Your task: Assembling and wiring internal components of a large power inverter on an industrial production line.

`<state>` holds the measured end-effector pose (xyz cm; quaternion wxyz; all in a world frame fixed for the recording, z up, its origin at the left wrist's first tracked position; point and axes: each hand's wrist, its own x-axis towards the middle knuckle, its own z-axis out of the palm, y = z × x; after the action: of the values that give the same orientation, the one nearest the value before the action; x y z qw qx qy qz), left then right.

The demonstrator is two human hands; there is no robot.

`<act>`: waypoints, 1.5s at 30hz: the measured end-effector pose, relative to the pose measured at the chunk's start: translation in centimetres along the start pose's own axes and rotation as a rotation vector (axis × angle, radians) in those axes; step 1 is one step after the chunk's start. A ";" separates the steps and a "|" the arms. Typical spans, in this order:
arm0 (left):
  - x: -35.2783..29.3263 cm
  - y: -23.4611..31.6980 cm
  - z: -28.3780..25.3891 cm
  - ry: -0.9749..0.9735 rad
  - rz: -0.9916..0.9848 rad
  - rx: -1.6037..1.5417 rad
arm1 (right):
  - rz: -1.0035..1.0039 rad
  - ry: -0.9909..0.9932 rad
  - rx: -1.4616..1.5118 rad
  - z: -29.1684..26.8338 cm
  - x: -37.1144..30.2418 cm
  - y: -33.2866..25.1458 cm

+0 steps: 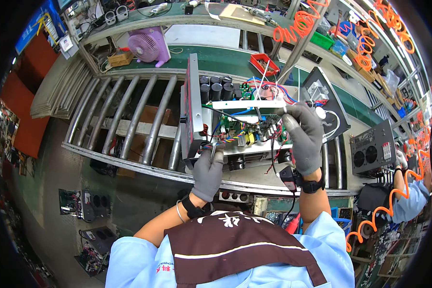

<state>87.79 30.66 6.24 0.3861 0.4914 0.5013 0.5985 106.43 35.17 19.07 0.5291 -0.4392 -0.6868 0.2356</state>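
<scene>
An opened electronic power unit with a dark front panel [193, 96] lies before me, its circuit boards, black capacitors [216, 90] and wires showing. A white strip [247, 104] spans its top. My left hand [208, 176], in a grey glove, is closed at the near left corner, its fingertips around a bundle of coloured wires [233, 139]. My right hand [304, 139], also gloved, is closed with thumb and finger pinched by the strip's right end; what they hold is too small to make out. Thin white cable ties [259, 87] stick up from the wiring.
Metal rollers [129, 115] run left of the unit. Beyond stand a purple fan [149, 46] and a red parts bin [264, 65]. A black panel [327, 103] leans at the unit's right. Another unit [373, 148] and a co-worker's hand [401, 159] are farther right. Orange coiled hoses [297, 25] hang above.
</scene>
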 end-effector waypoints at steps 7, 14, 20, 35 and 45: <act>-0.4 -1.4 -1.0 -0.011 -0.435 -0.251 | -0.006 -0.265 0.201 1.3 2.3 -0.4; -1.8 -6.5 -4.2 -0.030 -0.087 0.219 | 0.133 -0.109 0.412 0.3 -0.7 -0.2; 0.4 -4.7 -3.9 0.097 -0.070 0.177 | 0.174 0.385 0.267 -3.5 -7.6 4.5; -1.2 -5.1 13.1 -0.796 -0.059 0.259 | 0.673 0.660 0.115 -21.5 -36.3 -5.1; -2.8 -7.1 22.9 -1.133 -0.084 0.364 | 1.999 1.097 -1.110 -46.2 -60.5 2.5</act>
<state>110.52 34.46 -0.93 0.5261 0.7723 0.3308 0.1319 153.73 -21.64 0.88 0.0805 -0.9660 0.2458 0.0001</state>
